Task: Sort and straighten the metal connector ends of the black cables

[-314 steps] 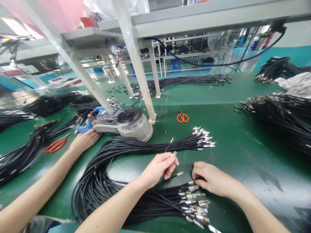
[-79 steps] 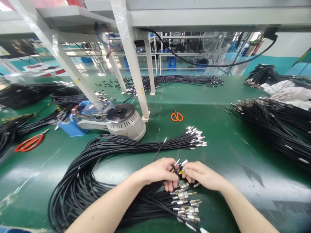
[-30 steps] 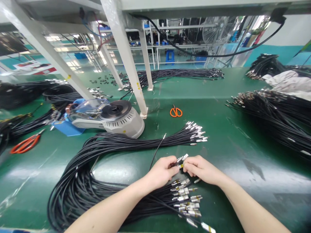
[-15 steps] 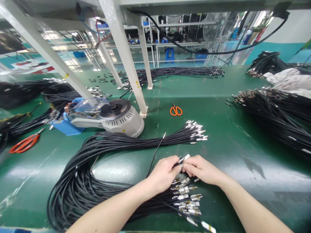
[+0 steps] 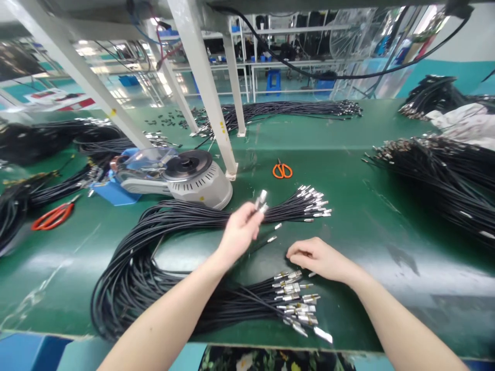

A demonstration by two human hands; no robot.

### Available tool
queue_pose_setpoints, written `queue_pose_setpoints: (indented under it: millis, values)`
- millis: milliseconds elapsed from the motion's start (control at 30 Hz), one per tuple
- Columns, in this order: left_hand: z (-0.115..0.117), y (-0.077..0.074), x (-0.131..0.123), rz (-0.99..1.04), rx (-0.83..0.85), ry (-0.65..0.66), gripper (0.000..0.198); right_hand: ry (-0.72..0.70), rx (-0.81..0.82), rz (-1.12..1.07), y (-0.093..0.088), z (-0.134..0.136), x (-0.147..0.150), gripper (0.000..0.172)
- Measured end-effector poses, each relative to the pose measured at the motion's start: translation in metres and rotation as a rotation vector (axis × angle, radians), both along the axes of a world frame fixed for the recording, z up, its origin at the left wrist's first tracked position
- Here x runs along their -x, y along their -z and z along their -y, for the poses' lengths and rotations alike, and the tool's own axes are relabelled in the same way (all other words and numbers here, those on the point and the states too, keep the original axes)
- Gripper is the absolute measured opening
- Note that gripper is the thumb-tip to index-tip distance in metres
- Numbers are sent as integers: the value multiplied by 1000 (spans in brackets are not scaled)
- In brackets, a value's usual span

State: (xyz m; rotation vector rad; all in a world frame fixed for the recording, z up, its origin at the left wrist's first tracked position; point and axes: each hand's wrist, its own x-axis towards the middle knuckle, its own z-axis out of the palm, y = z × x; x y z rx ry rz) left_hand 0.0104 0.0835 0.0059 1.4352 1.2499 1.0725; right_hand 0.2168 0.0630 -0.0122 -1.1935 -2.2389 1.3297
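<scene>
While your left hand (image 5: 238,232) pinches shiny metal connectors (image 5: 263,196) in front of the upper run of slim black cables (image 5: 185,215), your right hand (image 5: 323,259) curls over the glossy green tabletop (image 5: 363,226) near the lower run's blocky silver plugs (image 5: 304,308); whether it holds anything cannot be told.

1. Orange-handled scissors (image 5: 282,169) lie on the tabletop (image 5: 340,175), out beyond the right hand (image 5: 315,256).
2. Red-handled scissors (image 5: 54,216) over there, well left of the left hand (image 5: 243,226).
3. Crumpled white cloth (image 5: 466,123), far off to the right hand's right.
4. Blue stool (image 5: 274,73), way past both hands.
</scene>
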Motion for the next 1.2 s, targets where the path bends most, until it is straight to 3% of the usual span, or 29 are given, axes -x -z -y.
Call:
queue_pose_setpoints:
  millis: [67,133,200,300,367,433,500,567,833,1033,1200]
  values:
    - [-8,-1,8,-52,-98,-152,19,-92,-118,98,-4,4,1,15]
    - [-11,1,10,-288,-162,-155,15,-170,-194,145,-7,7,2,15]
    - [-10,2,7,-600,-228,-54,10,-220,-213,171,-10,8,1,15]
    - [2,-4,-3,-892,-343,48,42,-254,-199,200,-11,8,-3,14]
    - [16,-10,-9,-982,-368,156,30,-244,-200,207,-11,9,-3,13]
    - [30,-15,-12,-1047,-302,398,13,-221,-229,201,-11,10,-2,12]
    - [42,-15,-12,-1071,-188,605,15,-204,-281,199,-11,12,2,11]
    - [51,-12,-11,-1041,-102,663,14,-195,-326,212,-10,15,7,12]
    - [49,-7,-1,-739,80,545,17,-195,-297,122,-10,15,8,15]
    - [48,2,-1,-616,28,509,23,-102,-222,89,-7,12,14,19]
    - [51,10,-5,-695,-72,475,27,-99,-166,97,-5,15,21,19]
